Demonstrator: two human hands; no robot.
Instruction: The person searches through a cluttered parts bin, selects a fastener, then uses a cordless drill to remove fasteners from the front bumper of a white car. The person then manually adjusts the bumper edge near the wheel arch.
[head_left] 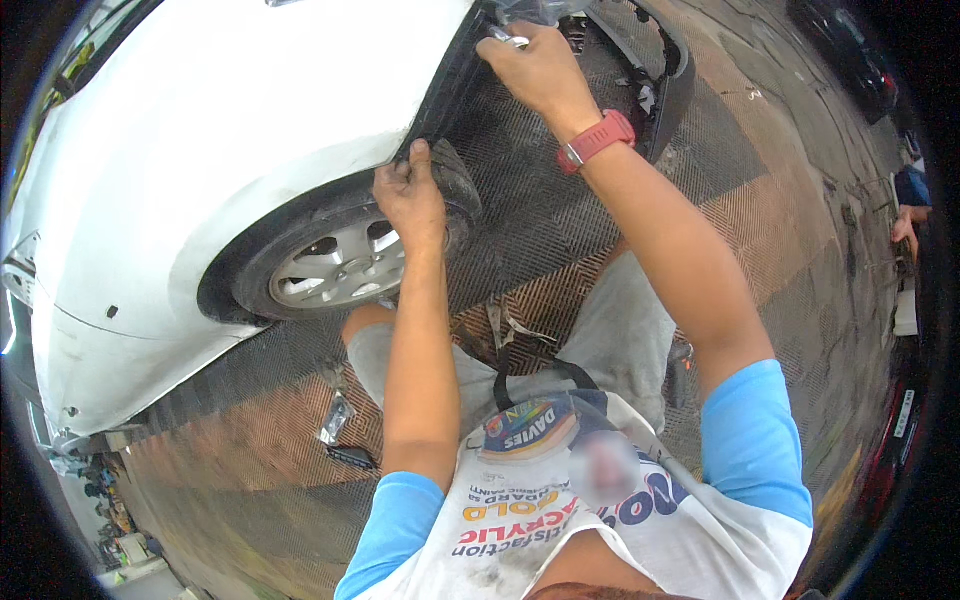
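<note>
A white car fender (230, 130) fills the upper left, with a silver alloy wheel (340, 262) and its black tyre below it. My left hand (410, 195) grips the lower black edge of the fender at the wheel arch, just above the tyre. My right hand (535, 65), with a red watch on the wrist, is raised to the top of the picture and closed on a small metal tool (508, 38) at the car's front end. A detached black bumper piece (670, 80) curves beside that hand.
The ground is patterned brick paving (780, 230). Small flat items lie on it near my left elbow (340, 430). Another person's arm (905, 225) shows at the right edge. A dark vehicle (850, 55) stands at the upper right.
</note>
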